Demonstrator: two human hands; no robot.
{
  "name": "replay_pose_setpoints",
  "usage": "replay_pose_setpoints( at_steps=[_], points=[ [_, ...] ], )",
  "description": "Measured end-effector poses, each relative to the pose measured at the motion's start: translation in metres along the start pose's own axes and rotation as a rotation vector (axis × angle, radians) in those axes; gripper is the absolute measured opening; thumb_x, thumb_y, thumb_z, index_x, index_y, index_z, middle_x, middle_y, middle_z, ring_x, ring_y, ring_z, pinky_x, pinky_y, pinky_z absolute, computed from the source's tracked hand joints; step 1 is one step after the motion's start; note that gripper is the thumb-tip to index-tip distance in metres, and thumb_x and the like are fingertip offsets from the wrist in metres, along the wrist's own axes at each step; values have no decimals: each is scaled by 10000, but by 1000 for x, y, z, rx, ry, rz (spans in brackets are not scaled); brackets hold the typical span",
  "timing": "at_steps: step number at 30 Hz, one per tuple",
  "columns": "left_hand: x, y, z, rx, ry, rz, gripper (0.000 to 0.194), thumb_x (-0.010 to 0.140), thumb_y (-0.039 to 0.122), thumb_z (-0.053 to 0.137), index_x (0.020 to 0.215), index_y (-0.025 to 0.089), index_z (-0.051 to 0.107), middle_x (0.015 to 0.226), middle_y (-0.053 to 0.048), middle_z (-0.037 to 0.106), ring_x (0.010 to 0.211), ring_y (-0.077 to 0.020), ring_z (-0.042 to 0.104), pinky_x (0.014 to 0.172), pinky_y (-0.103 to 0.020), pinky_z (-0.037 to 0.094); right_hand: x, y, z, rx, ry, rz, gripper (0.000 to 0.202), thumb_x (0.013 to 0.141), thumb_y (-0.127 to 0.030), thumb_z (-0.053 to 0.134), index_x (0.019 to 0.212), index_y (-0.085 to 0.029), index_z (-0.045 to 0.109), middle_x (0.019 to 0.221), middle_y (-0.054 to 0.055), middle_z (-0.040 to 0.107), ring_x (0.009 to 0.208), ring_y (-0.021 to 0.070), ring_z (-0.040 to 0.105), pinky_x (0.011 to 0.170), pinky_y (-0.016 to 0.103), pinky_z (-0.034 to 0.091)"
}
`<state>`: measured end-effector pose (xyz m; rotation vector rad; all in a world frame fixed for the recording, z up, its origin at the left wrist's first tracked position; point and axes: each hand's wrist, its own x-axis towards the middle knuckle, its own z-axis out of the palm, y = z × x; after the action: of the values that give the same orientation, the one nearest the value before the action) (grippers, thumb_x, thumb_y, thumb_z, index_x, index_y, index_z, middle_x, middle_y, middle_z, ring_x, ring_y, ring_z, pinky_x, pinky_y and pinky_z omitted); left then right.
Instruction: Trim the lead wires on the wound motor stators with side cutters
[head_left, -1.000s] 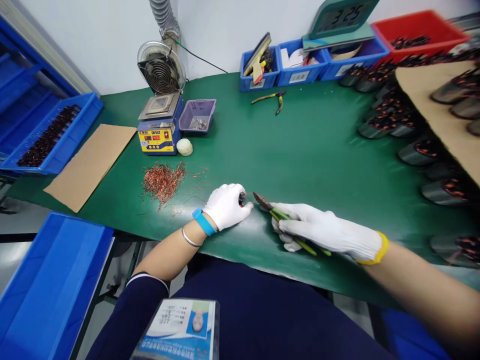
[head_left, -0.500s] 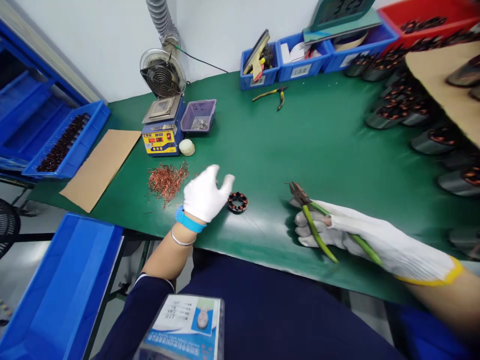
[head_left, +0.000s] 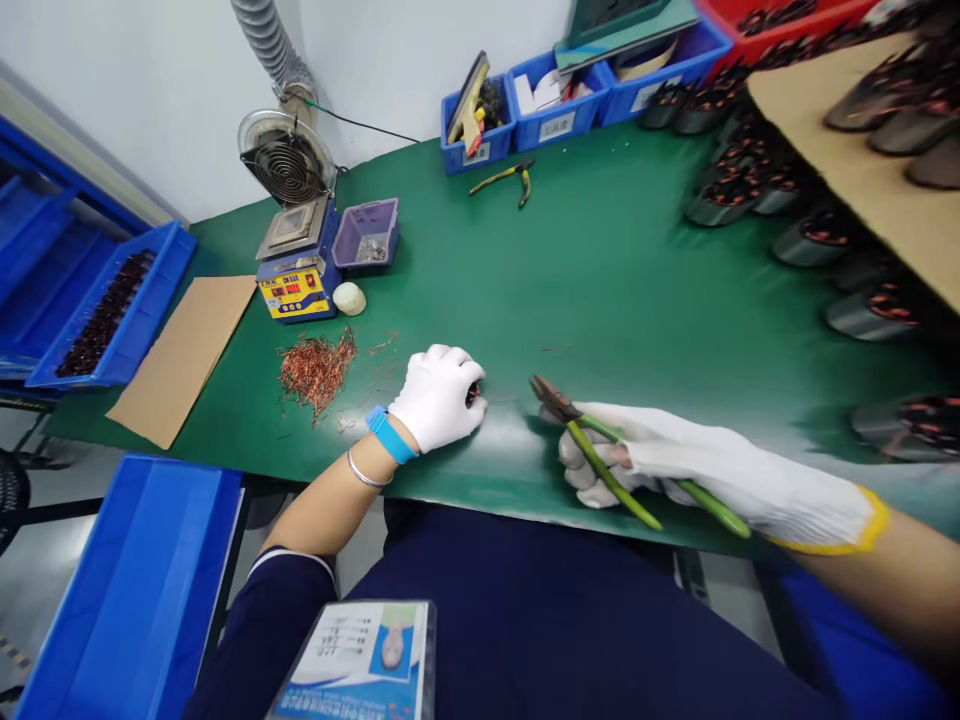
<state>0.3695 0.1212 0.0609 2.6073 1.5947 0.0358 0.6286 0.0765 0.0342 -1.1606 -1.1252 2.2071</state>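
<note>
My left hand (head_left: 442, 398), in a white glove, curls around a small motor stator (head_left: 473, 392) on the green table. Only a dark, copper-flecked bit of the stator shows between thumb and fingers. Farther right, my right hand (head_left: 600, 455), gloved too, grips green-handled cutting pliers (head_left: 555, 398). Their rusty jaws point up and left, toward the stator but apart from it. A heap of copper wire clippings (head_left: 316, 372) lies left of my left hand, with a few loose strands nearby.
A blue solder pot (head_left: 296, 285) and a purple tray (head_left: 367, 235) stand at the back left. Yellow-handled pliers (head_left: 506, 178) lie before blue bins (head_left: 559, 105). Several larger stators (head_left: 874, 310) crowd the right side beside a cardboard sheet (head_left: 885, 190). Brown cardboard (head_left: 184, 355) lies left.
My left hand has moved onto the stator and closed around it. The pliers in my right hand are nearer to it. The whole view has shifted a little.
</note>
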Motion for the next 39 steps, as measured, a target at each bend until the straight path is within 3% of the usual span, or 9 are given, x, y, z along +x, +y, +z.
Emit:
replay_pose_setpoints(
  at_steps=[3, 6, 10, 19, 27, 33, 36, 39],
  points=[
    [4, 4, 5, -29, -27, 19, 184, 883, 244, 580, 992, 200, 720, 1096, -75, 733, 1124, -292, 609, 901, -427, 478, 1, 6, 10, -8, -32, 30, 776, 695, -489, 805, 1361, -182, 553, 1075, 121, 652, 923, 246, 680, 851, 428, 611],
    [6, 5, 10, -70, -63, 46, 198, 917, 234, 539, 956, 197, 729, 1047, -65, 746, 1060, -269, 634, 879, -406, 479, 5, 11, 21, 129, -4, 104, 752, 650, -475, 860, 1297, -208, 585, 1045, 94, 627, 876, 201, 648, 815, 373, 601],
    [6, 2, 16, -126, -1, 92, 212, 939, 249, 538, 991, 195, 736, 1028, -59, 753, 1030, -254, 646, 883, -394, 477, 13, 14, 29, 258, -7, 101, 721, 632, -457, 892, 1236, -192, 599, 962, 64, 605, 760, 156, 596, 701, 326, 575],
    [6, -3, 27, -155, 107, 147, 221, 958, 275, 557, 958, 196, 764, 922, -58, 752, 947, -244, 658, 847, -383, 473, 19, 6, 35, 153, 62, 86, 670, 629, -447, 865, 1178, -189, 581, 986, 65, 622, 799, 173, 635, 789, 364, 603],
    [7, -1, 28, -83, 70, 148, 234, 964, 269, 542, 958, 210, 769, 938, -64, 747, 949, -256, 645, 824, -406, 458, 19, 1, 42, 41, 108, 85, 539, 580, -436, 853, 968, -197, 565, 915, 28, 598, 746, 151, 619, 751, 353, 598],
    [6, 0, 30, -97, 56, 144, 225, 959, 259, 541, 952, 217, 762, 949, -63, 748, 965, -260, 651, 841, -418, 477, 24, 4, 46, -61, 41, 30, 403, 705, -485, 752, 804, -221, 464, 675, -37, 502, 592, 119, 515, 614, 309, 515],
    [0, -3, 27, -141, 150, 133, 184, 899, 303, 631, 1005, 200, 741, 1037, -75, 751, 1012, -279, 657, 877, -442, 503, 20, 7, 35, -359, 104, 16, 301, 815, -499, 606, 902, -220, 533, 696, -6, 551, 601, 159, 553, 608, 326, 496],
    [-7, -13, 18, -252, 340, 137, 500, 740, 389, 789, 1168, 156, 676, 1222, -135, 709, 1123, -316, 645, 966, -475, 521, 8, 10, 17, -1027, 373, -123, 412, 880, -459, 524, 1201, -218, 617, 957, 93, 679, 796, 248, 648, 706, 375, 502]
  ],
)
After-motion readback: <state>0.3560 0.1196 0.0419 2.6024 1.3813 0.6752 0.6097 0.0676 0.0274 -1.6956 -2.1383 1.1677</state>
